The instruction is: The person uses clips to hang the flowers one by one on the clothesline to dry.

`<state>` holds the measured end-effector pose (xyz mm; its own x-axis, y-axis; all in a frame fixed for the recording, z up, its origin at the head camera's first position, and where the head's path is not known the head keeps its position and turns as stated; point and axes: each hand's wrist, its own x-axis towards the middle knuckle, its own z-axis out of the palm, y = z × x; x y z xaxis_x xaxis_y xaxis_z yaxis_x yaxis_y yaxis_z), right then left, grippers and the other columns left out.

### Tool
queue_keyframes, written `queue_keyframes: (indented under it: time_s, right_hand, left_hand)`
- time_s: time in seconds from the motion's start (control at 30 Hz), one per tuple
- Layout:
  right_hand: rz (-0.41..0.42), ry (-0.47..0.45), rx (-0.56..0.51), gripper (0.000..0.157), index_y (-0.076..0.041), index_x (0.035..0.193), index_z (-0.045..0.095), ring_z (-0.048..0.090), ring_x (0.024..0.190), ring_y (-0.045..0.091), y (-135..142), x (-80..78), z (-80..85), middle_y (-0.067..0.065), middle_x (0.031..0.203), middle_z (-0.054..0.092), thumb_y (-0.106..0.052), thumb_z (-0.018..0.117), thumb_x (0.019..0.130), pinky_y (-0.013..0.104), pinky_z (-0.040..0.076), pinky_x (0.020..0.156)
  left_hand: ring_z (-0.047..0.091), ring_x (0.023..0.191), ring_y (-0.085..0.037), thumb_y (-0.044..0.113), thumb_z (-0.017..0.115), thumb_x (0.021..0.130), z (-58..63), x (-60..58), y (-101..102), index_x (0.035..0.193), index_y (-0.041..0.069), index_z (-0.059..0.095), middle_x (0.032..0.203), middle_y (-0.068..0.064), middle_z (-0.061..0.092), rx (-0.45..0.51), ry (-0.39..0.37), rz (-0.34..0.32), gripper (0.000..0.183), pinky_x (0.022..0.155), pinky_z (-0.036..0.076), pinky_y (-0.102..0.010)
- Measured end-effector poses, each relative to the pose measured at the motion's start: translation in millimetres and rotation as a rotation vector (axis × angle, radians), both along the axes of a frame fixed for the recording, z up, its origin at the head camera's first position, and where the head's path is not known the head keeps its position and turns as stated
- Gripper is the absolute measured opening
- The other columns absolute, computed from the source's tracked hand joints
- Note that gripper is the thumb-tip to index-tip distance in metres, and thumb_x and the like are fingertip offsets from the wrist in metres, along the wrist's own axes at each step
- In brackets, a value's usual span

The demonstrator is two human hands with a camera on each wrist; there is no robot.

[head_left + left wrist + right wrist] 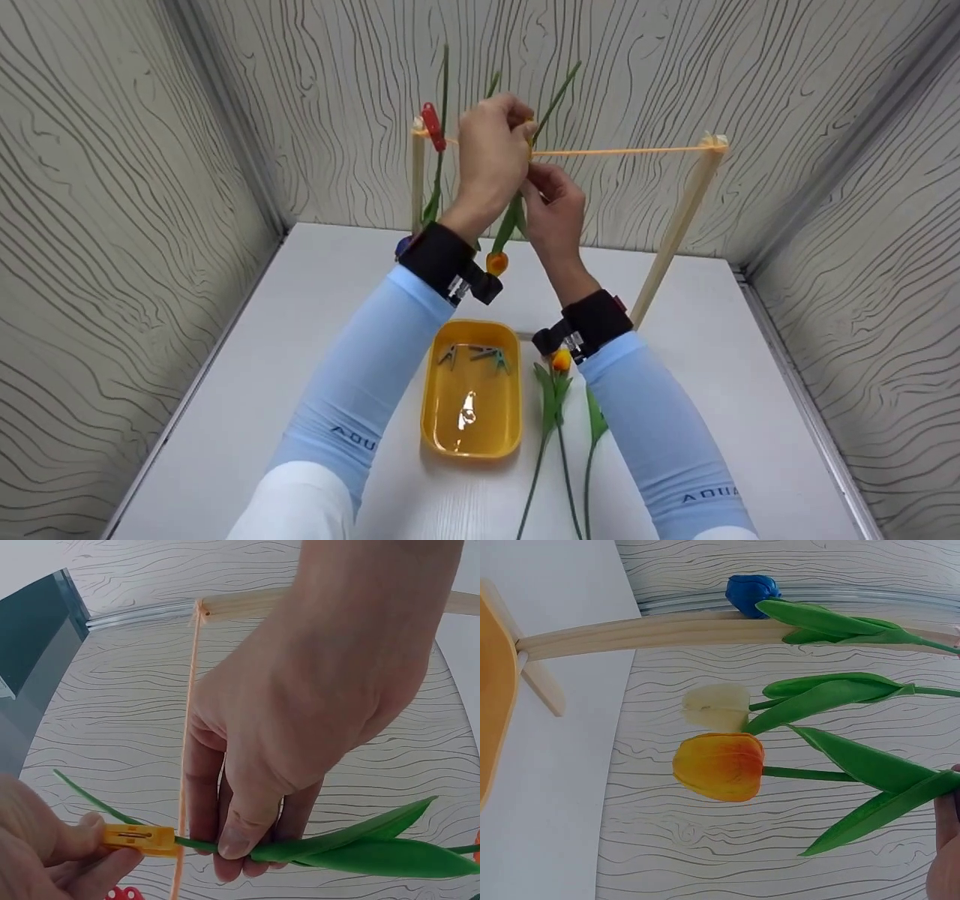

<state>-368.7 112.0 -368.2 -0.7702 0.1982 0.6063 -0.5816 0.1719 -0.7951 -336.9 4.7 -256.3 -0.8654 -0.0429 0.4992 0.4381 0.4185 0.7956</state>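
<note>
Left hand (491,154) holds a tulip stem (315,846) against the string (622,151), fingers curled round it. Right hand (555,202) pinches a yellow peg (141,838) onto stem and string. Tray (433,420) sits near the table's front edge, two tulips (559,390) just beside it

Tulips (718,765): five. Pegs (141,838): four. Tray (471,442): one.

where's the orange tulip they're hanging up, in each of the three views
Head: the orange tulip hangs head down just below the hands, centre, above the yellow tray.
Left wrist: only its green stem and leaves show, along the bottom; the bloom is cut off at the right edge.
Right wrist: its bloom lies centre left.
Shared landmark: the wooden post.
</note>
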Motion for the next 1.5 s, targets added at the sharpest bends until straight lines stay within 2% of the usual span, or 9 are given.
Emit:
queue_keyframes:
  time_s: [0.2,0.33,0.53,0.7,0.83,1.03,1.17,1.3,1.5]
  right_hand:
    - [0.002,0.028,-0.068,0.008,0.003,0.105,0.068,0.079,0.095,0.007,0.6,-1.6,2.0,0.014,0.101,0.077,0.005,0.074,0.099,0.019,0.064,0.085]
    - [-0.001,0.061,-0.093,0.023,-0.005,0.091,0.056,0.080,0.096,0.008,1.5,-2.5,4.2,0.012,0.097,0.072,0.007,0.074,0.098,0.019,0.064,0.084]
    - [-0.011,0.087,-0.060,0.031,-0.012,0.087,0.051,0.080,0.100,0.014,1.5,-2.9,6.9,0.023,0.107,0.074,0.005,0.074,0.099,0.020,0.065,0.084]
    - [-0.022,0.082,-0.062,0.029,-0.013,0.088,0.051,0.077,0.093,0.007,1.0,-3.4,6.6,0.008,0.094,0.070,0.003,0.073,0.100,0.018,0.062,0.080]
    - [-0.009,0.065,-0.066,0.024,-0.011,0.091,0.055,0.075,0.091,0.006,1.2,-4.6,4.4,0.001,0.091,0.067,0.002,0.074,0.100,0.018,0.062,0.080]
    - [0.002,0.052,-0.057,0.017,-0.006,0.097,0.059,0.077,0.095,0.006,2.4,-5.0,0.5,0.013,0.099,0.072,0.002,0.074,0.100,0.020,0.065,0.086]
    - [0.002,0.045,-0.036,0.013,-0.004,0.101,0.062,0.075,0.093,0.007,2.9,-4.7,-0.2,0.016,0.102,0.075,0.000,0.074,0.101,0.019,0.063,0.083]
    - [0.025,0.027,-0.034,0.012,-0.003,0.106,0.063,0.075,0.094,0.010,3.1,-5.0,-0.8,0.012,0.104,0.076,-0.002,0.074,0.101,0.020,0.063,0.086]
    - [0.044,0.023,-0.033,0.017,0.000,0.112,0.062,0.076,0.103,0.015,4.9,-6.3,-2.7,0.010,0.108,0.073,-0.005,0.075,0.102,0.023,0.064,0.097]
  left_hand:
    - [0.076,0.104,-0.022,0.009,0.066,0.108,-0.5,-0.2,2.1,0.121,0.001,0.075,0.116,-0.013,0.080,-0.033,-0.001,0.017,0.017,0.087,0.063,-0.027]
    - [0.076,0.107,-0.022,0.010,0.067,0.108,1.4,0.6,3.0,0.122,0.001,0.074,0.120,-0.013,0.079,-0.061,-0.018,0.024,0.018,0.090,0.064,-0.028]
    - [0.076,0.113,-0.022,0.012,0.066,0.108,6.8,4.0,3.5,0.129,0.001,0.071,0.127,-0.014,0.077,-0.091,-0.068,0.013,0.024,0.094,0.064,-0.029]
    - [0.077,0.116,-0.020,0.011,0.064,0.110,11.4,7.6,4.8,0.142,0.002,0.067,0.136,-0.015,0.076,-0.102,-0.108,0.006,0.034,0.096,0.065,-0.027]
    - [0.075,0.095,-0.016,0.008,0.062,0.110,13.3,8.9,5.0,0.148,0.006,0.065,0.140,-0.013,0.075,-0.130,-0.109,0.021,0.038,0.079,0.059,-0.019]
    - [0.061,0.073,-0.013,0.007,0.061,0.110,15.6,12.5,2.1,0.148,0.008,0.067,0.145,-0.010,0.073,-0.153,-0.074,0.032,0.038,0.056,0.040,-0.019]
    - [0.077,0.099,-0.016,0.008,0.063,0.109,15.6,17.2,-1.9,0.144,0.007,0.069,0.147,-0.009,0.073,-0.145,0.003,0.012,0.035,0.078,0.060,-0.016]
    - [0.074,0.128,-0.019,0.010,0.066,0.109,10.7,20.4,-8.5,0.138,0.007,0.072,0.143,-0.009,0.075,-0.119,0.122,0.011,0.030,0.108,0.060,-0.024]
    - [0.073,0.129,-0.021,0.012,0.069,0.107,-1.3,21.5,-18.0,0.135,0.005,0.074,0.139,-0.009,0.077,-0.090,0.229,0.035,0.029,0.111,0.058,-0.024]
